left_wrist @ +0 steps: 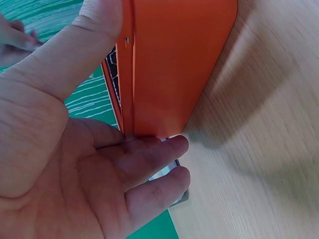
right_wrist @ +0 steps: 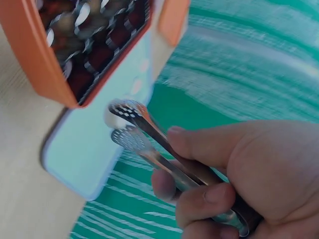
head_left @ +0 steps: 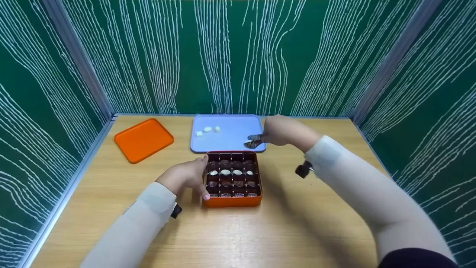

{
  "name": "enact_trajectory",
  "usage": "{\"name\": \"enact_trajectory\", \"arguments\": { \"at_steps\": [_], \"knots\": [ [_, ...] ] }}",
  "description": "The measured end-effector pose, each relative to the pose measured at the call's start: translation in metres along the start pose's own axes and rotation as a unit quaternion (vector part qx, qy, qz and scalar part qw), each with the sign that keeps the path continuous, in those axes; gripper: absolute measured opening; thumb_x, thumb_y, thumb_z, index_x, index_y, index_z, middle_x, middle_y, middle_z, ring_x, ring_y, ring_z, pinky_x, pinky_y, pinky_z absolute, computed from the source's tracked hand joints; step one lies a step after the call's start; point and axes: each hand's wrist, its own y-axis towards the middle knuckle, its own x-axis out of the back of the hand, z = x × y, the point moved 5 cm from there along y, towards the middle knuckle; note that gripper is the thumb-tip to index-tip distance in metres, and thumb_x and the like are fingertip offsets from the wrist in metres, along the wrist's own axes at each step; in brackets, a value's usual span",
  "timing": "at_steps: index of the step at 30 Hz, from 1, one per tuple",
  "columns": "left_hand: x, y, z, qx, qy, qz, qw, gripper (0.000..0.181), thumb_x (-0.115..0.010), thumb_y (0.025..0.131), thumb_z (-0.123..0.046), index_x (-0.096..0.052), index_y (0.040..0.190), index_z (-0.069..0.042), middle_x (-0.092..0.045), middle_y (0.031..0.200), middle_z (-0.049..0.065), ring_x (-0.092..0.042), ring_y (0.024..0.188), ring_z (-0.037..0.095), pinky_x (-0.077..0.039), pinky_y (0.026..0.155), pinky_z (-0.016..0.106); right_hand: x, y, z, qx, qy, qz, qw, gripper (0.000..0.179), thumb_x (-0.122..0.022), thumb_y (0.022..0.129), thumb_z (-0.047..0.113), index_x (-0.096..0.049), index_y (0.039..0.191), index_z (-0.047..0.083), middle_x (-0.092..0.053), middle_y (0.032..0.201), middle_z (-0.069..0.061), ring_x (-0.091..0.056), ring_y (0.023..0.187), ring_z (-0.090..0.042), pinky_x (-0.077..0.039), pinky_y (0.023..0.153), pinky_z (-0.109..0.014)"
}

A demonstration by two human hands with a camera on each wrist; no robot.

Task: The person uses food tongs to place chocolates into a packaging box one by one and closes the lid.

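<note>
An orange box [head_left: 233, 202] of chocolates stands mid-table, its dark divided insert holding rows of brown pieces, one row of white ones and vacant compartments along the far side. My left hand [head_left: 186, 174] grips the left side of the box, thumb at the near corner and fingers towards the far end. Over the right part of a pale blue tray [head_left: 230, 143], my right hand [head_left: 277, 130] holds small metal tongs [right_wrist: 169, 157] with perforated tips. A white piece [right_wrist: 112, 119] sits between those tips, blurred in the right wrist view.
Several white pieces [head_left: 207, 129] lie at the left of the blue tray, behind the box. A shallow orange tray or lid [head_left: 145, 139] rests at the far left of the wooden table [head_left: 219, 238]. Green panels with white lines [head_left: 241, 56] enclose the back and sides.
</note>
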Motion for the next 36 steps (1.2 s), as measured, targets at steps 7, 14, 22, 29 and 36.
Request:
{"name": "enact_trajectory", "arguments": {
  "at_steps": [7, 14, 22, 29, 36],
  "knots": [
    [0.000, -0.001, -0.001, 0.006, 0.000, 0.007, 1.0000, 0.160, -0.109, 0.073, -0.033, 0.005, 0.183, -0.010, -0.005, 0.190, 0.026, -0.016, 0.176, 0.046, -0.017, 0.144, 0.063, 0.002, -0.063, 0.024, 0.061, -0.013, 0.045, 0.9970, 0.021, -0.080, 0.106, 0.026, -0.088, 0.101, 0.007, -0.068, 0.072, 0.000, -0.051, 0.058, -0.011, -0.044, 0.050, -0.022],
    [0.001, -0.002, 0.000, 0.010, -0.001, 0.011, 0.9999, 0.161, -0.108, 0.072, -0.034, 0.006, 0.183, -0.010, -0.002, 0.191, 0.024, -0.015, 0.177, 0.045, -0.017, 0.144, 0.063, -0.019, -0.087, 0.047, 0.098, -0.079, 0.103, 0.9866, 0.022, -0.079, 0.106, 0.022, -0.083, 0.087, 0.013, -0.067, 0.073, 0.001, -0.055, 0.062, -0.014, -0.047, 0.054, -0.025],
    [0.000, -0.003, -0.002, 0.006, 0.013, 0.007, 0.9999, 0.158, -0.108, 0.073, -0.036, 0.003, 0.182, -0.007, -0.006, 0.189, 0.027, -0.017, 0.176, 0.046, -0.018, 0.145, 0.061, -0.035, -0.084, 0.062, 0.117, -0.134, 0.087, 0.9801, 0.021, -0.082, 0.105, 0.026, -0.077, 0.091, 0.011, -0.062, 0.074, 0.002, -0.055, 0.066, -0.017, -0.046, 0.058, -0.031],
    [0.000, -0.004, -0.002, 0.003, 0.006, 0.004, 1.0000, 0.159, -0.108, 0.072, -0.036, 0.003, 0.182, -0.008, -0.006, 0.190, 0.027, -0.020, 0.175, 0.047, -0.020, 0.144, 0.062, -0.038, -0.077, 0.074, 0.093, -0.161, 0.092, 0.9783, 0.022, -0.081, 0.104, 0.024, -0.074, 0.089, 0.011, -0.060, 0.073, 0.000, -0.055, 0.067, -0.020, -0.048, 0.060, -0.032],
    [0.000, -0.005, -0.001, 0.005, -0.008, 0.007, 0.9999, 0.162, -0.108, 0.069, -0.035, 0.005, 0.183, -0.011, -0.004, 0.190, 0.025, -0.018, 0.176, 0.047, -0.017, 0.144, 0.063, -0.042, -0.075, 0.085, 0.077, -0.164, 0.118, 0.9764, 0.030, -0.077, 0.106, 0.017, -0.065, 0.079, 0.015, -0.053, 0.069, 0.001, -0.050, 0.065, -0.018, -0.044, 0.058, -0.033]
  ]
}}
